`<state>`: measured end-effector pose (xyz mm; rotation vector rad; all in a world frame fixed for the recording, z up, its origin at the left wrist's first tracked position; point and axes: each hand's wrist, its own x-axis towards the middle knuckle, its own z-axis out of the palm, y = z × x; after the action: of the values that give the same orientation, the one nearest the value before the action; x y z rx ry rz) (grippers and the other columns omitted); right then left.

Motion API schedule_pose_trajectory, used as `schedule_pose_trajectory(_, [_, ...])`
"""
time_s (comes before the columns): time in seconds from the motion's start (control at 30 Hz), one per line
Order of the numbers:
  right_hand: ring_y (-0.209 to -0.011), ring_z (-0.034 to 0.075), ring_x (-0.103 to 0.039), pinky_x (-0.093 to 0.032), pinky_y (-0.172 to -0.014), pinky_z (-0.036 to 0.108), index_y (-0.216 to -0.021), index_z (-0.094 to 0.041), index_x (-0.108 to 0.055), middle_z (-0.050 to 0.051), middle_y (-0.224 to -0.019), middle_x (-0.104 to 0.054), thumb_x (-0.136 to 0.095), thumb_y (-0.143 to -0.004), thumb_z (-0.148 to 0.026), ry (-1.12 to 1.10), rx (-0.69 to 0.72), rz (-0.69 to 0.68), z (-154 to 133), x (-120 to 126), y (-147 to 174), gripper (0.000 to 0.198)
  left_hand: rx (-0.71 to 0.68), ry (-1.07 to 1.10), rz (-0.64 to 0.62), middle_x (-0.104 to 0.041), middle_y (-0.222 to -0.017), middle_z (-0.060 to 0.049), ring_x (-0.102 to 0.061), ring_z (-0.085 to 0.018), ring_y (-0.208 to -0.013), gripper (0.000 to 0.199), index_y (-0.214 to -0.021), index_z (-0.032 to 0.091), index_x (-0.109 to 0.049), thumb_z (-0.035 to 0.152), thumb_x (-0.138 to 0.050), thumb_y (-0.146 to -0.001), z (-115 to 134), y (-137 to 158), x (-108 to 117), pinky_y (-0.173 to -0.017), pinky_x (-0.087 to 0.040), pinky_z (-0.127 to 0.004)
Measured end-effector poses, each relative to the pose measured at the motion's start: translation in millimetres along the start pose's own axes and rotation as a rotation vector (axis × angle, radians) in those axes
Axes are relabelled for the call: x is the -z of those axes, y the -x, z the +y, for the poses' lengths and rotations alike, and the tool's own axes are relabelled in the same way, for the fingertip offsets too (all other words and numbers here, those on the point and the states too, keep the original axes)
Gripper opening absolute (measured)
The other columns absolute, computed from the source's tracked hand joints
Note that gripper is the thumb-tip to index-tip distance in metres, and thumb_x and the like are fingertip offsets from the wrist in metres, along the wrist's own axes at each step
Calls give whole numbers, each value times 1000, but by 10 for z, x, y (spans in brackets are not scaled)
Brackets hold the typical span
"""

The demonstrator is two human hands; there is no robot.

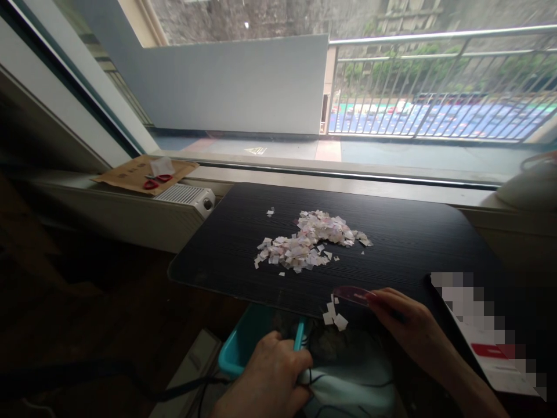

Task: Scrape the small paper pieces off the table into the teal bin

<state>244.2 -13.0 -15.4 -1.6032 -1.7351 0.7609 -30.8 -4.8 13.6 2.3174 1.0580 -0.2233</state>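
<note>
My right hand (pixel 402 316) is closed on a thin, flat, purplish strip with a rounded end (pixel 351 295), held at the table's near edge; its exact kind is unclear. Several paper scraps (pixel 335 316) are just below the strip, over the bin's opening. Beneath the edge, my left hand (pixel 278 363) wraps round the teal divider of a bin (pixel 232 348). The bin's right part has a pale liner hanging over its rim, and its inside is dark. On the black table (pixel 226 244) lies a loose pile of small pale paper pieces (pixel 300 247).
A phone-like device with a pixelated screen (pixel 474 331) lies at the table's right. On the sill at left, red-handled scissors (pixel 157 180) rest on a brown envelope (pixel 117 176). A white radiator (pixel 187 197) stands beside the table. Dark cables (pixel 191 386) run by the bin.
</note>
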Motion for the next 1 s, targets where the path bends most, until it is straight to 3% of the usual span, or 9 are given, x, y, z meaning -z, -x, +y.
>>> schedule_pose_trajectory(0.2, [-76, 14, -62, -48, -68, 22, -91, -22, -66, 3, -87, -64, -48, -94, -31, -31, 34, -131, -97, 36, 128, 20, 3, -6, -8, -66, -81, -2, -59, -22, -82, 7, -79, 20, -62, 17, -60, -74, 7, -6, 22, -82, -39, -32])
schedule_pose_trajectory(0.4, [-80, 15, -63, -49, -71, 22, -95, -23, -66, 3, -92, -65, -52, -92, -29, -16, 25, -9, 0, 31, 145, 16, 3, 0, 3, -65, -80, -1, -59, -21, -81, 7, -78, 21, -61, 15, -61, -72, -8, -13, -3, -80, -38, -31])
schedule_pose_trajectory(0.6, [-81, 15, -64, -51, -68, 20, -96, -25, -67, 3, -94, -65, -52, -92, -27, -48, 50, -116, -19, 12, 286, 16, 6, 6, 23, -65, -80, -1, -58, -21, -82, 10, -79, 21, -61, 14, -59, -72, -4, -9, -15, -83, -37, -32])
schedule_pose_trajectory(0.77, [-82, 15, -64, -51, -70, 21, -97, -24, -66, 4, -93, -65, -51, -92, -26, -50, 70, -70, -78, -52, 245, 16, 17, -8, 2, -64, -77, -1, -59, -21, -79, 8, -76, 21, -61, 15, -58, -73, 14, -14, 21, -82, -38, -32])
schedule_pose_trajectory(0.93, [-78, 14, -64, -51, -66, 20, -95, -25, -67, 2, -92, -65, -50, -92, -25, -67, 70, -154, -154, -45, 236, 18, 19, 17, 6, -65, -80, -1, -58, -22, -83, 11, -78, 22, -61, 14, -59, -71, -21, 3, -15, -82, -38, -32])
schedule_pose_trajectory(1.0, [-78, 14, -64, -51, -66, 20, -95, -24, -67, 3, -91, -66, -50, -92, -26, -52, 73, -115, -145, -12, 186, 18, 22, 20, -3, -64, -80, -1, -58, -22, -83, 10, -78, 22, -60, 14, -59, -71, -36, 0, -21, -83, -38, -32])
